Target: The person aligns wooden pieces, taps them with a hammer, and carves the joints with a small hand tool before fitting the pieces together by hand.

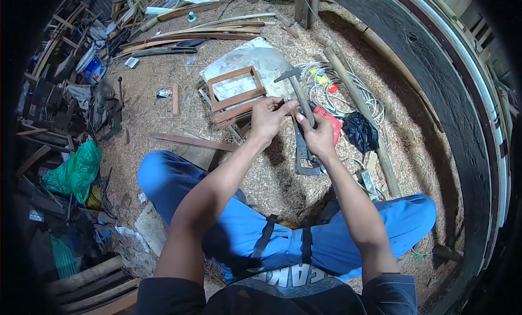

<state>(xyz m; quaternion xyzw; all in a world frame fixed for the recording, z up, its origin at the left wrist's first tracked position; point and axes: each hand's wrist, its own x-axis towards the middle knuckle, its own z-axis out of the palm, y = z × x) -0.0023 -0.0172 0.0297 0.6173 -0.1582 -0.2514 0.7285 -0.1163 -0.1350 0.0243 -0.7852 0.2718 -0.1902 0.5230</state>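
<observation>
My right hand (317, 134) is closed round the handle of a hammer (302, 93), whose metal head points up and to the left. Just left of it, my left hand (268, 119) pinches something too small to make out, its fingertips close to my right hand. Beside my left hand, a brown wooden frame (234, 104) rests on a pale slab (239, 61). Below the hammer lies a handsaw (306, 152) with a dark handle. A red power tool (330, 122) is right of my right hand.
Coiled pale cable (356, 89) and a black plastic bag (360, 132) lie to the right, beside a long wooden pole (361, 116). A wooden strip (190, 141) is left of my forearm. Wood strips (201, 36) lie at the back, a green bag (77, 171) far left.
</observation>
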